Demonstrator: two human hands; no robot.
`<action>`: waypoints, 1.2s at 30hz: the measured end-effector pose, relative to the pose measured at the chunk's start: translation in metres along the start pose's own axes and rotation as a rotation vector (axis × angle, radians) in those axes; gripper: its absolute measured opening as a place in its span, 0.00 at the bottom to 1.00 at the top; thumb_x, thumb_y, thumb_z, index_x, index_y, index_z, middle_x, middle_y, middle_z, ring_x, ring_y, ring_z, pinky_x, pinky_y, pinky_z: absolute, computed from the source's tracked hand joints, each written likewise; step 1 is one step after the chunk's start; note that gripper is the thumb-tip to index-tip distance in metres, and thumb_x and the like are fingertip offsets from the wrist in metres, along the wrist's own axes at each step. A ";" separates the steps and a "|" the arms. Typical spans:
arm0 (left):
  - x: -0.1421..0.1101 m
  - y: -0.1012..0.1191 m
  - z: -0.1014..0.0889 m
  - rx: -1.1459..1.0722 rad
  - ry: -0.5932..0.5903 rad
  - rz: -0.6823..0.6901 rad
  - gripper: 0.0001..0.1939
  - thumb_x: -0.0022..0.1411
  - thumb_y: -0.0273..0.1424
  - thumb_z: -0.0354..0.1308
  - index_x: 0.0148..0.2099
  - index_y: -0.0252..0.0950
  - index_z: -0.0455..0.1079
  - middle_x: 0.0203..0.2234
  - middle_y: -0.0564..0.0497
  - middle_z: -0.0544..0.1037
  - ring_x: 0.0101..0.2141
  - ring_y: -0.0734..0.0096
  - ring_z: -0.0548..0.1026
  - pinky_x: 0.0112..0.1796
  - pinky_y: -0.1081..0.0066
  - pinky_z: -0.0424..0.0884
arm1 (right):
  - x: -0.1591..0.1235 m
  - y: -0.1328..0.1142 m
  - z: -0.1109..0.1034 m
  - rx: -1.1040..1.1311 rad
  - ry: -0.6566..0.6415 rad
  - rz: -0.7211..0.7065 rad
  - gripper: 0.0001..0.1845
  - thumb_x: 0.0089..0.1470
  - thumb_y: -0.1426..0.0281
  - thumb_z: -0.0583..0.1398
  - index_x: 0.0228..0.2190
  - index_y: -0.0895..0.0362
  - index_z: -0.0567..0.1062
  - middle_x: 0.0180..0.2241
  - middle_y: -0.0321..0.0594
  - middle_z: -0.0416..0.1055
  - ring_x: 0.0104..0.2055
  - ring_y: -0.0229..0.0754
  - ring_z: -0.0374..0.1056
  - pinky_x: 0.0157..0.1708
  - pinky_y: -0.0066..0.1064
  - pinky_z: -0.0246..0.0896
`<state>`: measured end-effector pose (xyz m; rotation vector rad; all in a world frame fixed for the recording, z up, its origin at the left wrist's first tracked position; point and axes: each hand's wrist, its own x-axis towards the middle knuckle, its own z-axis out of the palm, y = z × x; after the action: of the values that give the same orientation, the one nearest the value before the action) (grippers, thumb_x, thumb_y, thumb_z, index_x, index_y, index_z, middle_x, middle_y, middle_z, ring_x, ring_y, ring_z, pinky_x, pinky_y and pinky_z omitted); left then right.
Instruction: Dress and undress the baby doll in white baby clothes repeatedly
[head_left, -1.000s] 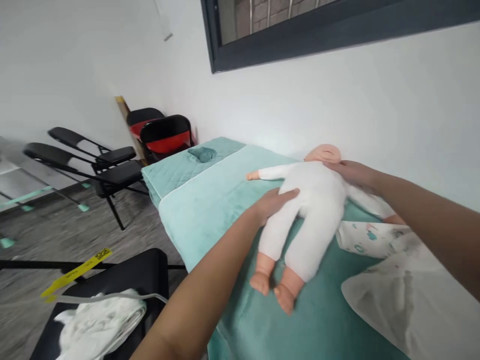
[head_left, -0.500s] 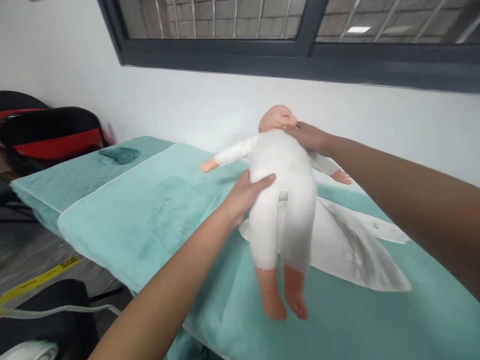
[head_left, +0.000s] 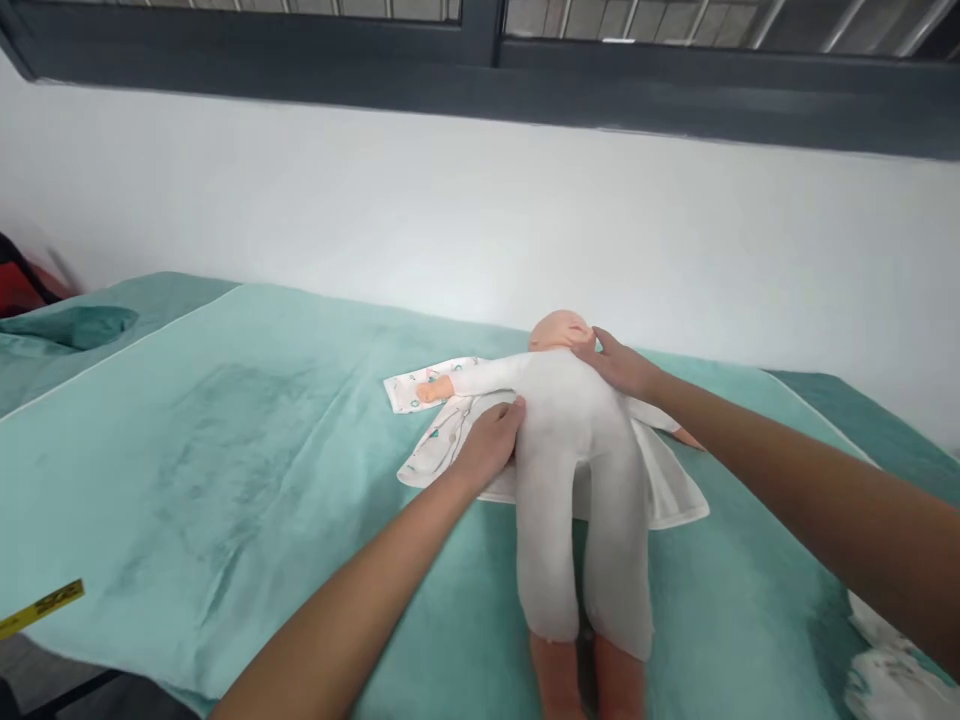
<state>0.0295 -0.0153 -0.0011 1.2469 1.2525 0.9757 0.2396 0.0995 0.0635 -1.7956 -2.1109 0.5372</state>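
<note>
A baby doll with a white cloth body lies face up over a small white baby shirt with a coloured print. Its arms are spread to the sides and its legs point toward me. My left hand holds the doll's side near the waist, thumb on the edge of the body and the other fingers hidden. At the neck and side of the head, my right hand grips the doll, with its fingers partly behind it. The doll's feet are cut off by the lower picture edge.
A green plush cover is spread under everything, up against the white wall. White printed cloth lies at the lower right, partly behind my right forearm. A dark window frame runs above.
The doll has come down onto the shirt, held by both my hands. The shirt now shows on both sides of it. My view has turned to the right.
</note>
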 end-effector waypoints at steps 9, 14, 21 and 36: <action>0.029 -0.022 -0.021 1.025 0.121 0.504 0.12 0.63 0.25 0.46 0.40 0.33 0.71 0.43 0.42 0.75 0.45 0.57 0.71 0.43 0.62 0.66 | 0.007 -0.070 0.016 -0.535 0.145 -0.402 0.22 0.63 0.59 0.49 0.51 0.56 0.70 0.45 0.49 0.74 0.47 0.52 0.68 0.40 0.38 0.59; 0.026 -0.023 -0.029 1.220 0.141 0.479 0.17 0.59 0.22 0.49 0.49 0.29 0.72 0.44 0.37 0.76 0.49 0.49 0.70 0.49 0.53 0.62 | 0.014 -0.120 0.080 -0.509 -0.154 -0.693 0.19 0.62 0.60 0.53 0.49 0.56 0.71 0.49 0.47 0.70 0.49 0.50 0.66 0.44 0.38 0.57; 0.028 -0.023 -0.040 1.230 0.165 0.482 0.21 0.58 0.20 0.49 0.53 0.31 0.69 0.47 0.38 0.76 0.52 0.53 0.69 0.51 0.55 0.62 | 0.025 -0.130 0.090 -0.394 -0.258 -0.546 0.19 0.61 0.57 0.53 0.48 0.53 0.71 0.47 0.43 0.74 0.45 0.49 0.68 0.38 0.35 0.58; 0.051 -0.026 -0.095 -0.183 0.493 0.077 0.12 0.50 0.31 0.57 0.37 0.34 0.74 0.28 0.49 0.78 0.30 0.66 0.75 0.34 0.68 0.69 | 0.012 -0.106 0.063 -0.270 -0.197 -0.531 0.25 0.59 0.47 0.51 0.47 0.49 0.74 0.47 0.41 0.74 0.47 0.49 0.68 0.45 0.36 0.58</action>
<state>-0.0609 0.0442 -0.0240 0.9455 1.4542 1.4799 0.1157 0.0918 0.0591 -1.2443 -2.7694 0.3062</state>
